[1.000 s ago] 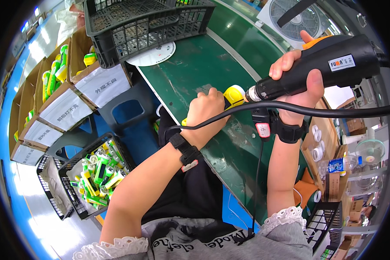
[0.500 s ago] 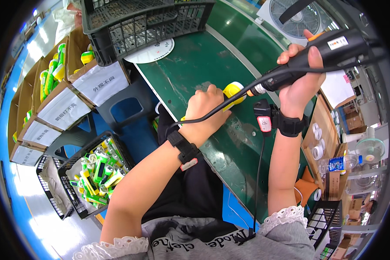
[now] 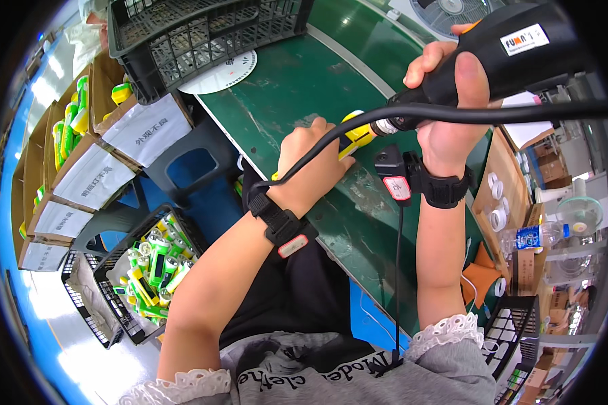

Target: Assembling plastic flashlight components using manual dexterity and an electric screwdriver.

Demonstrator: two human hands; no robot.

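Head view: a yellow torch-shaped piece (image 3: 363, 137) is gripped by the left hand (image 3: 311, 158), the fingers being folded over its middle, so that most of the barrel is concealed. Its wide end is exposed on the right-hand side of that grip, and a small patch of yellow seen at the wrist side is judged to be its other end. The long axis is accordingly read as sloping from the left wrist up and away toward the right hand (image 3: 446, 125). By the right hand a black power tool (image 3: 540, 64) is held, its body being enclosed between thumb and fingers; whether a trigger is pressed cannot be told. The tool is aimed back toward the left hand, and its metallic nose (image 3: 385, 127) is found right at the wide end of the piece, the two axes lying roughly in line. Contact between nose and piece cannot be confirmed, as the junction is partly masked by a black cable (image 3: 520, 113) that is passed in front of both hands. The left hand is the nearer to the piece, its grip being closed on it; the right hand is set apart from it by the front length of the tool. Piece and tool front are seen over the green tabletop (image 3: 277, 88); whether the piece is rested upon it cannot be determined.
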